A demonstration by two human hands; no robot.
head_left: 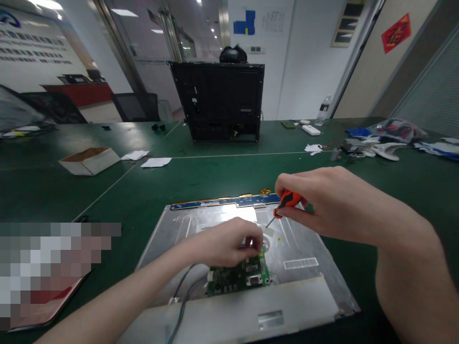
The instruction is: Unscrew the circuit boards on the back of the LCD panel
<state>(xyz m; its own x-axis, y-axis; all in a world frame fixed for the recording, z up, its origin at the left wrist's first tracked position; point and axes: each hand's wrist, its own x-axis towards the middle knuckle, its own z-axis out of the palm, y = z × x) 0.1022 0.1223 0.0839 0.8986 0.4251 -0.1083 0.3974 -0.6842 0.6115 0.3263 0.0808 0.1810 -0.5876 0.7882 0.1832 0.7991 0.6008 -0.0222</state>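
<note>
A silver metal display panel [304, 248] lies flat on the green table [201, 179], with a green circuit board [234, 277] mounted near its front. My left hand [225, 246] rests on the board's upper edge, fingers pinched on something I cannot make out. My right hand [315, 198] hovers over the panel's upper middle, closed around an orange-handled screwdriver [285, 201] whose tip points down toward the panel. Grey cables [184, 291] run from the board toward me. A blue strip board [215, 203] lines the panel's far edge.
A black monitor housing [218, 100] stands upright at the table's far side. An open cardboard box [89, 160] and paper scraps [156, 162] lie at left. Tools, bags and a water bottle [323, 110] clutter the far right. A blurred patch covers the lower left.
</note>
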